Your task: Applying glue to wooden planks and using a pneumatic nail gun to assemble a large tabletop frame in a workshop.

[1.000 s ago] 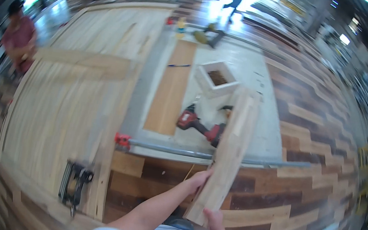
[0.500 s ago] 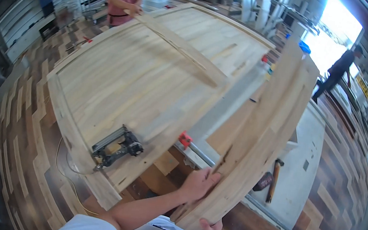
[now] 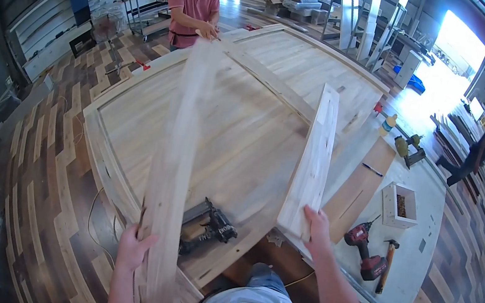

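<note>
My left hand (image 3: 134, 249) is closed on the edge of a long pale wooden board (image 3: 168, 203), raised over the left part of a big framed wooden panel (image 3: 249, 146) and smeared by motion. In my right hand (image 3: 317, 226) is the near end of a second, narrower-looking wooden board (image 3: 310, 168), held slanting away from me over the panel's right side. A black nail gun (image 3: 220, 226) lies on the panel's near edge between the two boards, partly hidden by the left one. Across the middle of the panel runs a wooden rail (image 3: 271, 84).
Right of the panel, a pale worktop (image 3: 411, 258) bears a red cordless drill (image 3: 366, 248), a hammer (image 3: 387, 267), a white box (image 3: 399, 205), a pen (image 3: 372, 169), a yellowish nail gun (image 3: 409, 150) and a bottle (image 3: 388, 124). A co-worker (image 3: 193, 9) stands at the far left; another person (image 3: 482, 150) walks at right.
Both boards, held close together at the right before, are now apart: one swung left in my left hand, the other in my right hand. The worktop tools have come into view.
</note>
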A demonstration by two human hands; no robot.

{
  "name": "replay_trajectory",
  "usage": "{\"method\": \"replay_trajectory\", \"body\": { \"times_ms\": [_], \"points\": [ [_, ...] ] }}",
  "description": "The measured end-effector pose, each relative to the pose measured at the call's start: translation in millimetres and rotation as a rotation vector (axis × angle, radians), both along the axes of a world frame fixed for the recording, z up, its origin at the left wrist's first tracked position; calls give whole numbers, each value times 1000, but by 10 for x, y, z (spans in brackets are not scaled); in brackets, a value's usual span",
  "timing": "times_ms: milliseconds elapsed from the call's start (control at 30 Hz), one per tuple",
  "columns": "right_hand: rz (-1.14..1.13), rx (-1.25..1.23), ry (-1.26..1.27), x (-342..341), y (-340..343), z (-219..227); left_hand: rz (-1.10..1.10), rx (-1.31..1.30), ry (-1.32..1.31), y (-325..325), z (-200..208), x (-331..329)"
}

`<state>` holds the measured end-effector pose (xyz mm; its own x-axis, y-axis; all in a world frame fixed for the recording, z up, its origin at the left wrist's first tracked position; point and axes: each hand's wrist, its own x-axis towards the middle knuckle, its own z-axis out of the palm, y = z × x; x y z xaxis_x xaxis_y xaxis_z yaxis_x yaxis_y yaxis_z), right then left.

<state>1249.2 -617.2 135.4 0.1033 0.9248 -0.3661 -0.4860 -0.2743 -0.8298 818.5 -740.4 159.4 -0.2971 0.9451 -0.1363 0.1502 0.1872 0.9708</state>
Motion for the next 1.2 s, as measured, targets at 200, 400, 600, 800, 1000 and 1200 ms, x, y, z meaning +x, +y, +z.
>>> {"method": "replay_trajectory", "body": {
  "times_ms": [200,400,600,800,1000,1200],
  "points": [
    [80,80,3,-188,1549,-197,247,-65,21,-536,-417,-459],
    [63,122,15,-250,3528,-357,345,-423,298,-181,226,-98],
    [90,43,-156,-571,5694,-925,307,-624,316,183,179,-50],
    [89,209,-69,-801,7381,-1104,311,-794,286,562,-73,-165],
    [-372,507,-1046,-1500,7239,-1102,490,-490,-58,796,-365,-402],
    [895,178,-162,-2839,4661,-1102,452,-518,-46,1624,-332,-607]
  ]
}}
